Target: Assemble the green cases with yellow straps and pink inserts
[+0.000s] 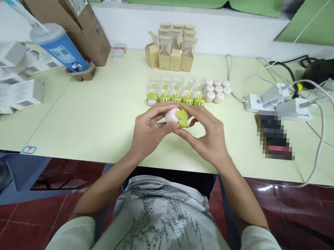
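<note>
My left hand (149, 128) and my right hand (206, 134) meet over the middle of the pale green table (99, 112). Together they pinch a small pale pink egg-shaped piece (172, 115) fitted against a green holder (182, 117). The left fingers close on the pink piece, the right fingers on the green part. Just beyond stands a row of clear capsules on green bases (176, 92). Loose pink pieces (217, 89) lie to the right of that row.
Several small tan cartons (174, 49) stand at the back. White boxes (13, 76) pile at the left, beside a blue canister (59, 47) and a brown cardboard box (77, 16). At the right lie power adapters with cables (283, 100) and a blurred dark object (275, 136).
</note>
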Demonstrator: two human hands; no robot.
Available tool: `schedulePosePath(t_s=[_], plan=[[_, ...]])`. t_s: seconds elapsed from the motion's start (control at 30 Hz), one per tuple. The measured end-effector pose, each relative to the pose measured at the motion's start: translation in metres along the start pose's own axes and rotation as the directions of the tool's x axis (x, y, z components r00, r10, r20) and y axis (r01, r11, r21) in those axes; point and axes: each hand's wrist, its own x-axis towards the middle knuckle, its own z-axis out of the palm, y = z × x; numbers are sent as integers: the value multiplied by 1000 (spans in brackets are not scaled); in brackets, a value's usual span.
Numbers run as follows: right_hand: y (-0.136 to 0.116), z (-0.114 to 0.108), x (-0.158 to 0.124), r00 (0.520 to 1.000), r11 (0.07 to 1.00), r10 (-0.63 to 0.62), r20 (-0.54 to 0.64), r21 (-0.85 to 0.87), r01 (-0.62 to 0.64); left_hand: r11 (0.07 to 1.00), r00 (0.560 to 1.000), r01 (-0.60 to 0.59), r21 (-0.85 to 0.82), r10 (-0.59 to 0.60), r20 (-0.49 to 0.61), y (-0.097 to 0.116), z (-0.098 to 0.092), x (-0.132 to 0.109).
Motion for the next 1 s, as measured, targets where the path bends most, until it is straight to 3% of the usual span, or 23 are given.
schedulePosePath(t_s=[0.23,0.33,0.43,0.6,0.8,1.0], plan=[[19,3,2,972,982,169,-162,108,-153,994,998,-59,87,56,30,13,1,-7],[17,-1,2,980,970,181,-88,181,-163,997,998,-68,47,68,-1,11,1,-6],[13,3,1,980,939,196,-36,295,-178,1000,998,-20,-1,20,53,1,-2,0],[8,9,2,959,880,268,-88,428,-207,995,992,76,-62,-69,109,-7,-11,6],[3,-2,4,981,925,195,-4,334,-182,988,976,116,-103,-95,195,-13,-10,7],[4,3,2,992,967,124,-32,227,-114,995,987,97,37,-101,122,-7,-13,7]])
